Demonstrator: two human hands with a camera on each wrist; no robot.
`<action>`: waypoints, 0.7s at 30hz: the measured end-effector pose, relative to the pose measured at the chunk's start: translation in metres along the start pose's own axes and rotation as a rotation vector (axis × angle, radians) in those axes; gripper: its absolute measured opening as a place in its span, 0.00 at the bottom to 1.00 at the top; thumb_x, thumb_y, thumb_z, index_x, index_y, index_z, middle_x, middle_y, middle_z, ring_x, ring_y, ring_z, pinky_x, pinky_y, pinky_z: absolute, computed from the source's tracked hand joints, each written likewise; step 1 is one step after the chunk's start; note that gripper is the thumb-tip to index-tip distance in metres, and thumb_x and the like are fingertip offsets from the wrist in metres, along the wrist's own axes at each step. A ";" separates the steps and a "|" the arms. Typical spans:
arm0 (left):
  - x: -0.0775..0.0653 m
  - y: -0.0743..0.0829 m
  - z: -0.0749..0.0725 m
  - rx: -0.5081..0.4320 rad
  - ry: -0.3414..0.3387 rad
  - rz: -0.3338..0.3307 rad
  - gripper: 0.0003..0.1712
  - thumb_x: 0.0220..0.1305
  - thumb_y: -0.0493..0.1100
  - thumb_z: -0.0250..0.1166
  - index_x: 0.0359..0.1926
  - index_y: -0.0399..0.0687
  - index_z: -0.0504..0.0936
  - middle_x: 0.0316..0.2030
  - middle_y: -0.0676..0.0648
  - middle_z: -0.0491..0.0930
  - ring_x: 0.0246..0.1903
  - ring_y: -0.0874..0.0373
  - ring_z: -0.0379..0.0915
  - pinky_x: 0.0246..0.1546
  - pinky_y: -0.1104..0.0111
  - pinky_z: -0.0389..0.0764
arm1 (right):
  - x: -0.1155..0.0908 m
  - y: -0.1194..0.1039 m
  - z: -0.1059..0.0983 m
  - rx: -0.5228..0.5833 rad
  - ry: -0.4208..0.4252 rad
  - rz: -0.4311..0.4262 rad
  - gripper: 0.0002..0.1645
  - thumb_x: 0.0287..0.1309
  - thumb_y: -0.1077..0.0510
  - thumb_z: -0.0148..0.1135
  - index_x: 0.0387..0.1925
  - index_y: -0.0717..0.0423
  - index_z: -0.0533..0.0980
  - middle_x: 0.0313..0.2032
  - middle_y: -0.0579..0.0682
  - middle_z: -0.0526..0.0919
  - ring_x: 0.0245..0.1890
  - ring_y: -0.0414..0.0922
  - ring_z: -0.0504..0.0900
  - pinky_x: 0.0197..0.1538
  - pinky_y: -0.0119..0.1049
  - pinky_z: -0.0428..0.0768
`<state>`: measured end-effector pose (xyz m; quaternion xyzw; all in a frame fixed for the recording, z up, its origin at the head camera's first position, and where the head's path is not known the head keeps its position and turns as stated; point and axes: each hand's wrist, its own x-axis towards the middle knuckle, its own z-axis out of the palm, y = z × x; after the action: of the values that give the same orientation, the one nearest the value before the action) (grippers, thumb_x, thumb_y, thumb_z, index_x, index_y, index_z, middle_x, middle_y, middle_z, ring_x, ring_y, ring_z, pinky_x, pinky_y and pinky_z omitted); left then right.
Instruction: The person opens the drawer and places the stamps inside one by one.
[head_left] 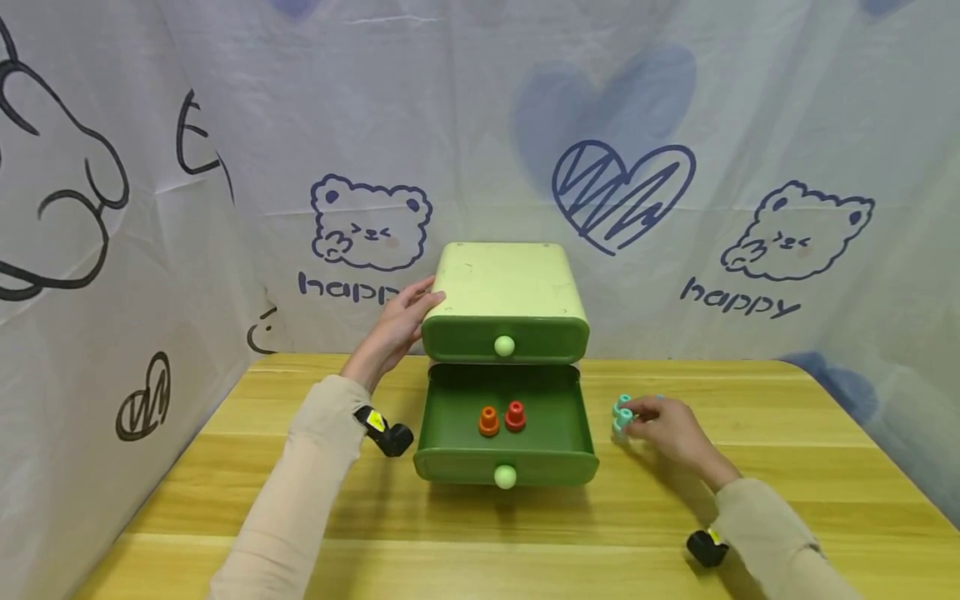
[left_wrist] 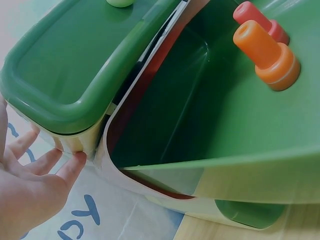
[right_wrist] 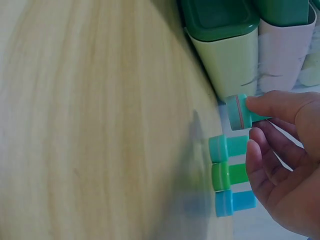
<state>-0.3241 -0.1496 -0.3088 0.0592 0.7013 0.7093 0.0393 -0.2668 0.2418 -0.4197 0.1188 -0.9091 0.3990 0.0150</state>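
Note:
My left hand (head_left: 401,325) rests with its fingers extended against the left side of a small pale-yellow drawer cabinet (head_left: 502,279). The cabinet's green lower drawer (head_left: 450,469) is pulled out, holding an orange stamp (head_left: 489,423) and a red stamp (head_left: 515,418), both upright. To the right of the cabinet, my right hand (head_left: 675,433) pinches a teal stamp (right_wrist: 236,113) between thumb and fingers, seemingly just above the table. Beside it in the right wrist view stand another teal stamp (right_wrist: 225,148), a green stamp (right_wrist: 227,175) and a blue stamp (right_wrist: 232,202).
Above the pulled-out drawer is a closed green upper drawer (head_left: 457,340) with a round pale knob (head_left: 505,346). The cabinet stands on a wooden table (head_left: 525,550). Behind it hangs a white cloth (head_left: 480,125) printed with bears and hearts.

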 end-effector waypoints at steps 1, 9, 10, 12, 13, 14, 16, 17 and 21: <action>0.000 0.000 0.000 0.000 -0.002 0.001 0.37 0.70 0.48 0.56 0.75 0.48 0.54 0.66 0.38 0.58 0.62 0.47 0.62 0.62 0.59 0.69 | 0.000 -0.001 0.000 -0.004 0.002 -0.008 0.19 0.55 0.64 0.67 0.49 0.68 0.80 0.37 0.53 0.83 0.36 0.47 0.78 0.34 0.36 0.80; -0.001 0.001 -0.001 0.002 -0.007 0.003 0.37 0.69 0.48 0.56 0.75 0.48 0.54 0.66 0.38 0.58 0.62 0.47 0.61 0.62 0.59 0.68 | 0.003 -0.009 -0.003 -0.027 0.009 -0.060 0.17 0.53 0.65 0.68 0.46 0.68 0.81 0.37 0.54 0.84 0.36 0.47 0.79 0.34 0.35 0.80; -0.001 0.001 -0.001 0.002 -0.007 0.002 0.37 0.69 0.48 0.56 0.75 0.48 0.54 0.66 0.38 0.58 0.62 0.47 0.61 0.62 0.59 0.68 | 0.003 -0.010 -0.003 -0.029 0.010 -0.063 0.17 0.53 0.65 0.68 0.46 0.68 0.81 0.36 0.54 0.84 0.35 0.47 0.79 0.34 0.35 0.79; -0.001 0.000 -0.001 0.002 -0.006 0.001 0.37 0.70 0.48 0.56 0.75 0.48 0.54 0.66 0.38 0.57 0.63 0.47 0.61 0.62 0.59 0.68 | 0.004 -0.012 -0.004 -0.037 0.014 -0.067 0.16 0.53 0.65 0.68 0.45 0.68 0.81 0.35 0.52 0.84 0.35 0.46 0.79 0.34 0.34 0.79; -0.001 0.000 -0.001 0.002 -0.004 0.000 0.37 0.70 0.48 0.56 0.75 0.48 0.54 0.66 0.38 0.57 0.63 0.47 0.60 0.62 0.59 0.68 | 0.004 -0.013 -0.004 -0.041 0.017 -0.067 0.16 0.52 0.65 0.68 0.45 0.67 0.82 0.34 0.52 0.84 0.34 0.46 0.79 0.34 0.35 0.79; -0.001 0.000 -0.001 0.002 -0.004 -0.001 0.37 0.70 0.48 0.56 0.75 0.48 0.54 0.66 0.38 0.57 0.63 0.47 0.60 0.63 0.59 0.68 | 0.004 -0.014 -0.005 -0.046 0.018 -0.070 0.16 0.52 0.65 0.69 0.44 0.67 0.82 0.33 0.51 0.84 0.34 0.46 0.79 0.34 0.35 0.79; -0.001 0.000 -0.001 0.000 -0.003 -0.001 0.37 0.70 0.48 0.57 0.75 0.48 0.54 0.66 0.38 0.57 0.63 0.47 0.60 0.63 0.59 0.68 | 0.005 -0.017 -0.006 -0.052 0.017 -0.071 0.16 0.52 0.65 0.69 0.44 0.67 0.82 0.32 0.49 0.83 0.33 0.45 0.78 0.34 0.36 0.79; -0.001 0.000 -0.001 0.001 -0.003 0.000 0.37 0.70 0.48 0.56 0.75 0.48 0.54 0.66 0.38 0.57 0.63 0.47 0.60 0.63 0.59 0.68 | 0.005 -0.019 -0.006 -0.056 0.016 -0.073 0.16 0.52 0.65 0.69 0.44 0.67 0.82 0.31 0.49 0.83 0.33 0.45 0.78 0.34 0.36 0.78; 0.000 0.000 -0.001 0.002 -0.004 0.001 0.37 0.69 0.48 0.57 0.75 0.48 0.54 0.66 0.39 0.57 0.63 0.47 0.60 0.63 0.59 0.67 | 0.005 -0.026 -0.007 -0.045 -0.004 -0.070 0.17 0.53 0.63 0.69 0.45 0.66 0.81 0.30 0.47 0.82 0.33 0.46 0.77 0.35 0.38 0.78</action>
<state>-0.3242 -0.1503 -0.3087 0.0607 0.7020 0.7084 0.0402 -0.2657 0.2294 -0.3953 0.1507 -0.9133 0.3773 0.0300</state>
